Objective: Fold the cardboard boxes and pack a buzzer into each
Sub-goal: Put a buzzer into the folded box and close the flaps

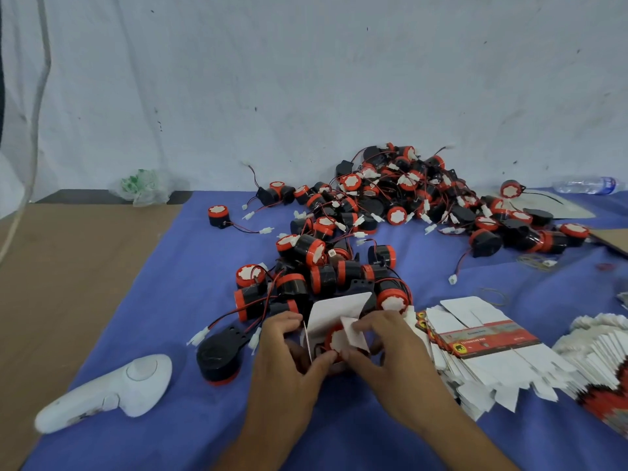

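Far left we have a bare brown board (68,266), flat and matte. Beside it, on the edge of the blue cloth (163,300), lies a smooth white controller (108,392), rounded, with a ring-shaped pad on top. Up by the wall sits a crumpled clear plastic bag (144,186) with green print. Moving along, we spot a lone buzzer (218,215) standing apart: a black cylinder with a red collar and a white scalloped face, thin red and black wires trailing to a white plug. Nearer us a face-down buzzer (217,356) shows its domed black back and a perforated bracket. Now the centre: the left hand (289,355) grips the left wall of the white cardboard box (336,312), fingers curled, the box's big round-cornered lid flap standing up. In its open mouth we see the red-rimmed buzzer (334,339), white face toward us. The right hand (384,338) pinches a small side flap of that box between thumb and fingers. Behind the hands a tangled heap of buzzers (390,205) climbs to the wall. To the right lies a fanned stack of flat box blanks (486,345), white card with a red printed band. Thin rubber bands (492,295) lie just beyond it. At the far edge there is another fanned stack (605,351), and a clear plastic bottle (584,185) lies on its side.
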Demonstrator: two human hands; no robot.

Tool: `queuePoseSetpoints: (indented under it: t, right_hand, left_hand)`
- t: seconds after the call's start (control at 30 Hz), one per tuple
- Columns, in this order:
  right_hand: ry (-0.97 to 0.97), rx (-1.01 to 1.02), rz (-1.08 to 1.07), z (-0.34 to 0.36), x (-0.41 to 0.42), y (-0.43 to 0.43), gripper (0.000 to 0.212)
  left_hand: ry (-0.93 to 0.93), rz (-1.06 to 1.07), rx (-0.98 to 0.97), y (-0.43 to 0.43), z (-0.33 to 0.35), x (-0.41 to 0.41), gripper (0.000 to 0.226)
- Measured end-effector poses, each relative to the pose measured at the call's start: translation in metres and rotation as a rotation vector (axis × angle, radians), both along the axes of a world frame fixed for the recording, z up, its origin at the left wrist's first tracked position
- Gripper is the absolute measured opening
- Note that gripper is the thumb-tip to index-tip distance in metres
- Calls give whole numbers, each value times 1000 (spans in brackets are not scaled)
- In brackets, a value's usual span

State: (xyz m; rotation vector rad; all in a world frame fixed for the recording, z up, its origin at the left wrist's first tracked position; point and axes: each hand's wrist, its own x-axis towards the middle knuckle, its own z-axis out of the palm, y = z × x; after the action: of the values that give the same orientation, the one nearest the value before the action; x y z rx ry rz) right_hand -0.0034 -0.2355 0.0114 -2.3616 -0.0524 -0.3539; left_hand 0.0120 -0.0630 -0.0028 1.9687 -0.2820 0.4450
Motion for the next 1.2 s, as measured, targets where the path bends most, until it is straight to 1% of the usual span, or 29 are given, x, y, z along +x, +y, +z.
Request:
queuePoseSetpoints:
  t: [0.07, 0.13, 0.17, 0.2, 0.27, 0.33, 0.43, 0.47, 0.5, 0.53, 0.6, 0.67, 0.7, 0.8, 0.9, 1.0, 1.07, 1.13, 1.2]
  right_hand:
    - [-12, -41, 83, -3, 2, -3, 23]
    - [-13, -35, 138, -4, 4, -6, 21]
    - [-12, -23, 155, -4, 5, -8, 21]
    - [-18, -10, 166, -5, 5, -9, 21]
    - [-42, 18, 179, -7, 8, -10, 20]
    - [-44, 51, 176, -9, 10, -11, 22]
    - [-12, 166, 184, -8, 11, -11, 47]
    - [-10, 189, 218, -7, 11, -12, 54]
    - [-22, 193, 261, -5, 11, -12, 57]
    - [-43, 187, 301, -2, 11, -12, 53]
    - [-85, 200, 330, 3, 11, -13, 36]
    - [-80, 258, 313, 5, 10, -15, 31]
    - [-41, 301, 319, 4, 10, -14, 30]
    - [78, 452, 366, 2, 9, -14, 30]
    - [96, 522, 391, 4, 9, -20, 31]
    - [203, 664, 457, -1, 12, -21, 35]
    - [252, 730, 455, -5, 14, -20, 37]
    - [235, 685, 425, -6, 15, -18, 41]
    - [173, 565, 372, -6, 16, -17, 44]
  left_hand:
    - [-55, -25, 67, 0, -2, 2, 50]
    - [-112, -86, 151, 0, -3, 5, 35]
    - [-116, -122, 177, 1, -4, 6, 28]
    - [-110, -157, 199, 2, -3, 8, 26]
    - [-86, -219, 219, 5, -2, 10, 32]
    - [-71, -232, 219, 8, -1, 14, 34]
    - [-39, -201, 205, 12, -1, 20, 30]
    - [-25, -197, 198, 13, -1, 22, 29]
    - [-11, -199, 187, 13, -1, 23, 28]
    - [12, -204, 171, 14, -1, 23, 28]
    - [62, -219, 128, 16, 0, 24, 28]
    - [85, -237, 112, 17, 1, 25, 25]
    - [90, -242, 112, 17, 1, 25, 23]
    - [105, -256, 95, 19, 1, 24, 21]
    - [120, -273, 65, 19, 2, 25, 22]
    - [191, -327, -28, 21, 1, 27, 33]
    - [202, -359, -43, 22, -1, 29, 36]
    - [217, -375, -13, 23, 1, 29, 38]
    - [214, -420, 26, 27, 1, 27, 34]
